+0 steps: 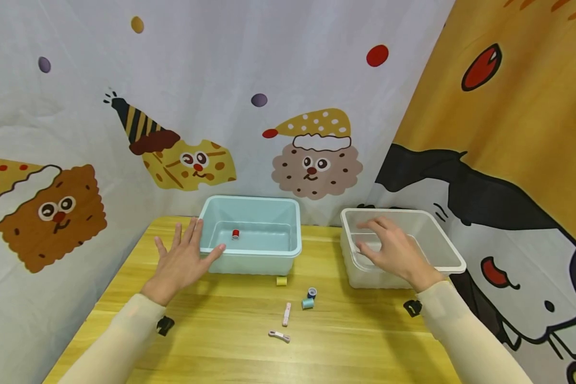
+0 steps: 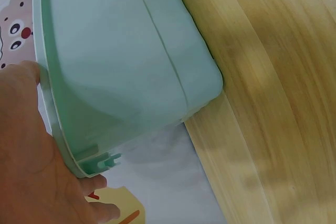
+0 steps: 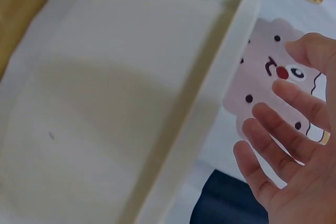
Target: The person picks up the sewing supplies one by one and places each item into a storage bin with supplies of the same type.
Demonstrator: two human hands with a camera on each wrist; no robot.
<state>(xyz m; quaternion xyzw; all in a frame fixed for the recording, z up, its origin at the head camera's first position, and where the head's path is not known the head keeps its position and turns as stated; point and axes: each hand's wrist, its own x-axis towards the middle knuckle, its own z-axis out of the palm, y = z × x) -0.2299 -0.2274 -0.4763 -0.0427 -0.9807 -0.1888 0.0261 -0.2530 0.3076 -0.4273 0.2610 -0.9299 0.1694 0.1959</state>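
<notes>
My left hand (image 1: 180, 264) is at the left front corner of a pale blue-green plastic bin (image 1: 252, 262), fingers spread and straight, thumb across the rim. The left wrist view shows that hand beside the bin's rim (image 2: 50, 98); whether it presses on it I cannot tell. A small red thread spool (image 1: 236, 234) lies inside. Over a white translucent bin (image 1: 374, 280) hovers my right hand (image 1: 396, 250), its fingers loosely bent and holding nothing. In the right wrist view the fingers (image 3: 278, 150) are apart from the white bin's rim (image 3: 210, 103).
Between the bins and nearer me lie a yellow spool (image 1: 281, 281), a dark blue spool (image 1: 312, 293), a light blue spool (image 1: 308, 303), a pale pink strip (image 1: 286, 314) and a small banded cord bundle (image 1: 279, 336). A printed curtain (image 1: 249, 64) hangs behind the wooden table (image 1: 230, 346).
</notes>
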